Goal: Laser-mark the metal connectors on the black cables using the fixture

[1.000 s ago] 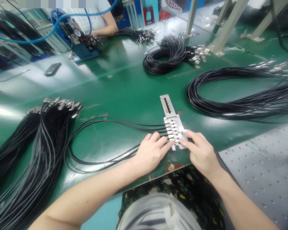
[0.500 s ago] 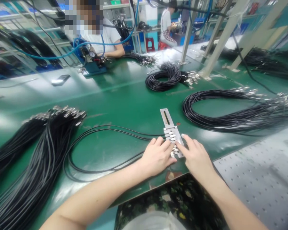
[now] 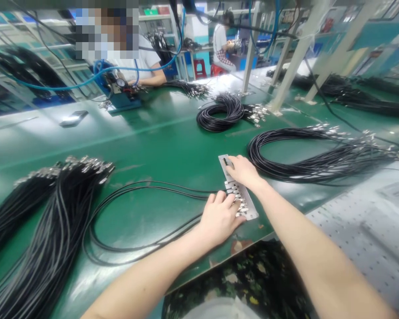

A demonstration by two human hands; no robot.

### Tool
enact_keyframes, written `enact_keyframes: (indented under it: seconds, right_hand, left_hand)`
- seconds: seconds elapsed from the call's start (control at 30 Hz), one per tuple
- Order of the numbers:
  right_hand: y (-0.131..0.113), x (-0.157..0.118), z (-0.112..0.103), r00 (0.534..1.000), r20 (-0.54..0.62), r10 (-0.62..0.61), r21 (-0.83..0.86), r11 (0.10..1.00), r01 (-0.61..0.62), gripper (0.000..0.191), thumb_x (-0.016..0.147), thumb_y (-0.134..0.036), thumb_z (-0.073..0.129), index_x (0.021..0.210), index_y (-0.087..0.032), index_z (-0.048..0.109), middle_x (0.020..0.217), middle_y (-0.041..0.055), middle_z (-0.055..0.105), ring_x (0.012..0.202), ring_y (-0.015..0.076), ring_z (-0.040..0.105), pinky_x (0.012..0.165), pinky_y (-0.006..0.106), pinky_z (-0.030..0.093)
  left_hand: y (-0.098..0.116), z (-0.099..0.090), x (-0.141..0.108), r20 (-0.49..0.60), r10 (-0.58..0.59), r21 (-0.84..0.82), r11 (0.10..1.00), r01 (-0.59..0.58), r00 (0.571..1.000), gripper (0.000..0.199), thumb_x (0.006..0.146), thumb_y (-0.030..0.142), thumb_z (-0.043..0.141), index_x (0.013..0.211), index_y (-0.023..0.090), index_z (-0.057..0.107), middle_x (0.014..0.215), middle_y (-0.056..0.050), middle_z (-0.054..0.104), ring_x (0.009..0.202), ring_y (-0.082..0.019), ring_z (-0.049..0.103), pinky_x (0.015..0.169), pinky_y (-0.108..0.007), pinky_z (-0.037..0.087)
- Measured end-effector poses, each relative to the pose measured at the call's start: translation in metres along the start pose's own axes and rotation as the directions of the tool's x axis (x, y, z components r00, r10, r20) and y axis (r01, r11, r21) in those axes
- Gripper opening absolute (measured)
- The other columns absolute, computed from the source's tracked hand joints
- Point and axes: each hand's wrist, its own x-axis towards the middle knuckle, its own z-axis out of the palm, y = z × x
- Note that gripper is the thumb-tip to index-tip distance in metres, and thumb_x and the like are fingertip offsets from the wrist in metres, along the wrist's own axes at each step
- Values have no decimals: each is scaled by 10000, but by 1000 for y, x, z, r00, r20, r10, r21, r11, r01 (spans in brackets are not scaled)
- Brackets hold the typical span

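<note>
Two hands (image 3: 219, 218) (image 3: 244, 172) on one metal jig (image 3: 250, 210)

- 1 view, head-worn, from above the lap (image 3: 252, 283) at 6 o'clock.
- Faces forward and down over the green table (image 3: 159, 150); near table edge slants up toward 3 o'clock.
- Wearer's forearms come in at 7 and 4 o'clock; left hand (image 3: 219, 217) and right hand (image 3: 242, 170) roughly arm's reach off.
- Metal plate (image 3: 251, 212) just off center, toward 4 o'clock; small in view, finer parts hard to read.
- Co-worker (image 3: 151, 57) across table at 11 o'clock, farther off; shelves (image 3: 16, 46) beyond, soft.
- Wide view, stretched at edges.
</note>
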Motion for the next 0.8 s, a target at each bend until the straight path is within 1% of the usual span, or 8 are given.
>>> enact_keyframes:
  seconds: [0.1, 0.27, 0.33, 0.47, 0.53, 0.63, 0.7, 0.8]
  right_hand:
    - [-16, 22, 4, 996, 47, 79, -26, 997, -78, 384, 770, -311, 518, 1103, -127, 567, 1092, 179, 517, 1008, 316, 529, 772, 406, 445]
    - [-24, 36, 6, 972, 130, 197, -16, 980, -196, 408, 663, -310, 608, 1027, -128, 591, 1100, 170, 479, 936, 296, 577, 722, 363, 464]
    - [-24, 35, 3, 971, 119, 206, 7, 978, -208, 489, 659, -325, 604, 1108, -141, 547, 1118, 167, 465, 937, 293, 577, 719, 357, 463]
    - [-26, 25, -10, 982, 51, 184, 65, 980, -188, 744, 679, -340, 588, 1346, -204, 287, 1150, 148, 453, 931, 260, 574, 729, 333, 451]
    - [-28, 16, -21, 988, 18, 152, 86, 984, -153, 701, 698, -330, 577, 1335, -242, 299, 1120, 112, 475, 925, 243, 566, 742, 324, 439]
    - [-24, -7, -42, 993, -118, 20, 119, 993, -6, 384, 772, -361, 527, 1139, -247, 516, 1029, 63, 503, 870, 214, 559, 742, 318, 425]
    - [-16, -32, -53, 970, -216, -113, 140, 979, 146, 241, 830, -383, 479, 952, -221, 609, 965, 46, 511, 825, 184, 553, 741, 305, 418]
    - [3, -77, -51, 929, -269, -255, 151, 941, 302, 229, 862, -360, 472, 837, -201, 635, 911, 36, 522, 805, 157, 536, 755, 289, 408]
  left_hand:
    - [-1, 1, -2, -10, 3, -2, 1000, -3, 1000, 360, 873, 484, 440, 1112, 232, 532, 1027, -46, 525, 952, -235, 414, 739, -378, 356]
    - [-2, 4, -3, -35, 10, -6, 1000, -10, 999, 354, 875, 494, 428, 1086, 234, 540, 1045, -50, 528, 965, -243, 411, 740, -381, 346]
    - [-3, 5, -3, -44, 14, -5, 1000, -15, 999, 358, 876, 494, 424, 1093, 233, 537, 1053, -53, 529, 967, -246, 410, 739, -384, 343]
    - [-4, 6, -4, -45, 23, -2, 1000, -23, 999, 371, 875, 492, 428, 1126, 234, 522, 1076, -59, 529, 984, -253, 407, 756, -388, 342]
    - [-4, 7, -5, -44, 24, 4, 1000, -24, 999, 376, 876, 489, 428, 1140, 234, 512, 1092, -57, 528, 994, -256, 406, 763, -390, 344]
    - [-2, 7, -5, -39, 30, 16, 999, -30, 999, 386, 875, 482, 434, 1163, 233, 498, 1105, -56, 530, 993, -257, 408, 764, -394, 347]
    - [-1, 6, -4, -41, 36, 23, 999, -35, 999, 391, 872, 486, 436, 1154, 225, 506, 1088, -56, 538, 984, -260, 412, 761, -399, 352]
    - [-3, 3, -1, -59, 58, 26, 998, -56, 997, 362, 878, 482, 420, 1068, 207, 558, 1035, -59, 554, 953, -262, 424, 741, -401, 365]
